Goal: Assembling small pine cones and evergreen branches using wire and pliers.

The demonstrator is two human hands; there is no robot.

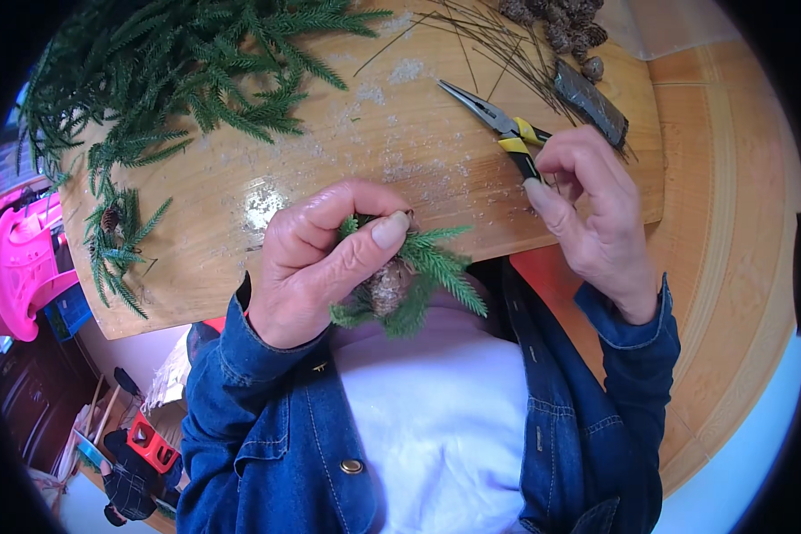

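Work so far: a little bunch of a brown pine cone and green fir sprigs is already put together; I think it is only partly made, because lots of stuff is not used yet
Left to use: a big heap of green branches lies at 11 o'clock on the wooden board, and more pine cones sit at 1 o'clock
Where the bunch is: at the near edge of the board, just in front of the person's chest, at about 6 o'clock from the board's middle
Left hand: the left hand is curled tight round the bunch, thumb pressed over the top, knuckles up
Right hand: the right hand sits at 3 o'clock from the bunch, fingers bent over the yellow and black handles of the pliers; it touches them, but I cannot tell if it grips them properly
Pliers: the thin metal nose points away to 11 o'clock and lies flat on the board
Arms: both blue denim sleeves come up from the bottom
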